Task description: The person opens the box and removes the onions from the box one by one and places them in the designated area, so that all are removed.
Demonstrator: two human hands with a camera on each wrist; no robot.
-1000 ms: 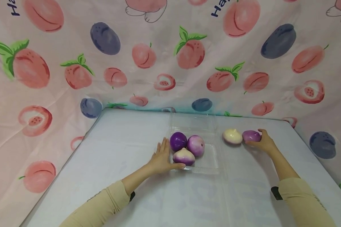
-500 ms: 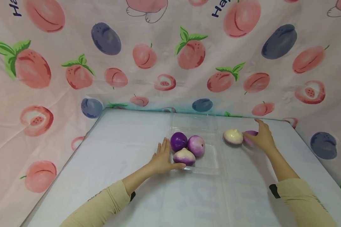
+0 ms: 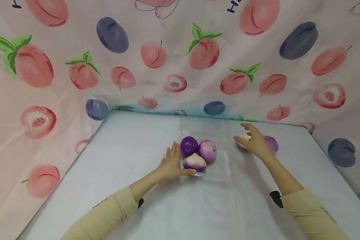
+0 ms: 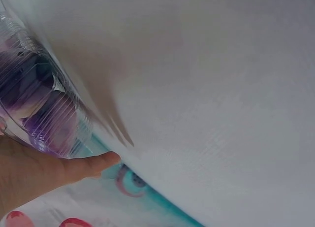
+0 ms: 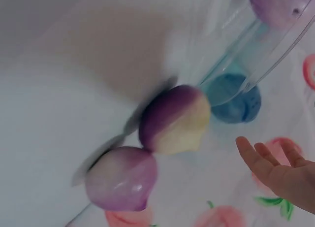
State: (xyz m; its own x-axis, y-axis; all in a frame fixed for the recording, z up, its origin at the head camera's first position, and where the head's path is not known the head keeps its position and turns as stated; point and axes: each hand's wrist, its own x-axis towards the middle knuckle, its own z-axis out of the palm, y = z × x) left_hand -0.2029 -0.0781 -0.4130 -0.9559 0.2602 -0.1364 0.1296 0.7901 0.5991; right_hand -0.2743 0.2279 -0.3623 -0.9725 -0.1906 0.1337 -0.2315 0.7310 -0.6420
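Observation:
My left hand [image 3: 169,168] lies along the left side of a clear plastic clamshell box [image 3: 223,166], fingers straight, thumb at the front rim. Three onions sit in the box: a dark purple one [image 3: 188,146], a light purple one [image 3: 207,151] and a white-topped one [image 3: 194,162]. My right hand [image 3: 256,142] hovers with spread fingers, holding nothing, over a cream-and-purple onion [image 5: 174,119] on the table. That onion is partly hidden by the hand in the head view. Beside it lies a light purple onion [image 5: 122,179], just right of my wrist.
The box's clear lid [image 3: 204,125] lies folded back toward the rear. A white sheet [image 3: 138,146] covers the table. A fruit-printed cloth [image 3: 153,80] hangs along the back and left sides.
My right hand has let go of the light purple onion and moved left over the cream-and-purple one. My left hand has stayed at the box.

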